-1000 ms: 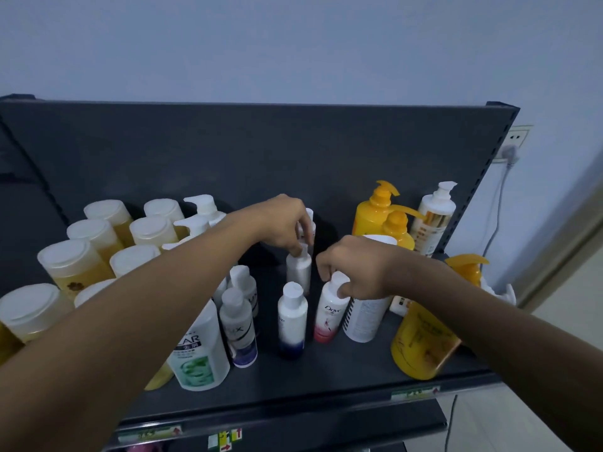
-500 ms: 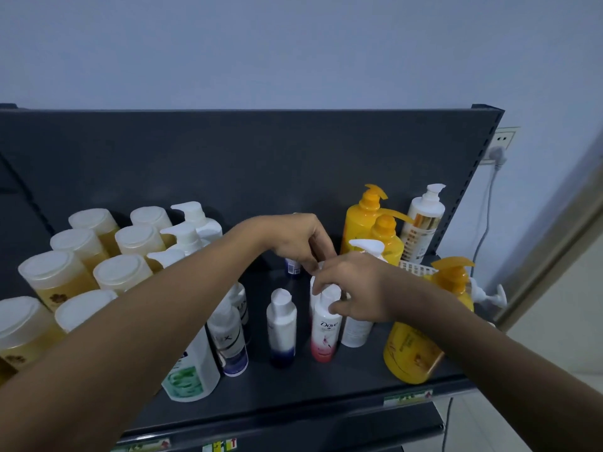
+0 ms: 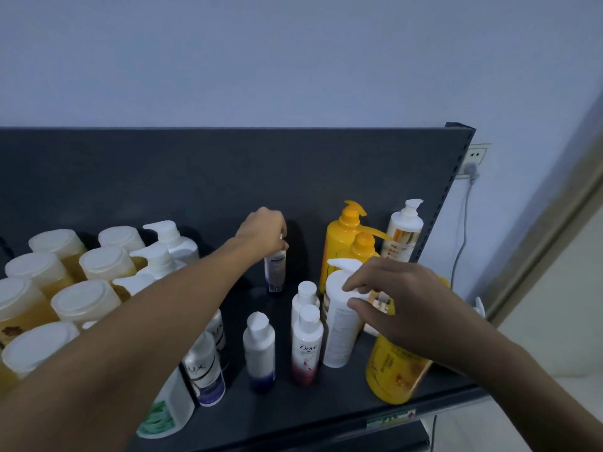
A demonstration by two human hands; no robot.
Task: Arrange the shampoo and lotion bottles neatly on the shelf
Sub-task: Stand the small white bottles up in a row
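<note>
My left hand (image 3: 262,231) reaches to the back of the dark shelf (image 3: 326,409) and grips the cap of a small white-and-blue bottle (image 3: 275,272) standing upright there. My right hand (image 3: 391,298) hovers with fingers spread around the top of a tall white pump bottle (image 3: 339,324), touching its pump head. In front stand a pink-and-white Dove bottle (image 3: 305,347), another small white bottle (image 3: 304,296) behind it and a white bottle with a blue base (image 3: 259,350).
Several yellow jars with white lids (image 3: 85,301) and white pump bottles (image 3: 169,239) fill the left side. Yellow pump bottles (image 3: 346,236) and a white-gold pump bottle (image 3: 403,233) stand at the right. A large yellow bottle (image 3: 396,373) sits near the front right edge. A wall socket (image 3: 474,156) is right.
My left hand has carried the small white-and-blue bottle back toward the shelf's rear panel. My right hand has left the Dove bottle and moved to the tall white pump bottle.
</note>
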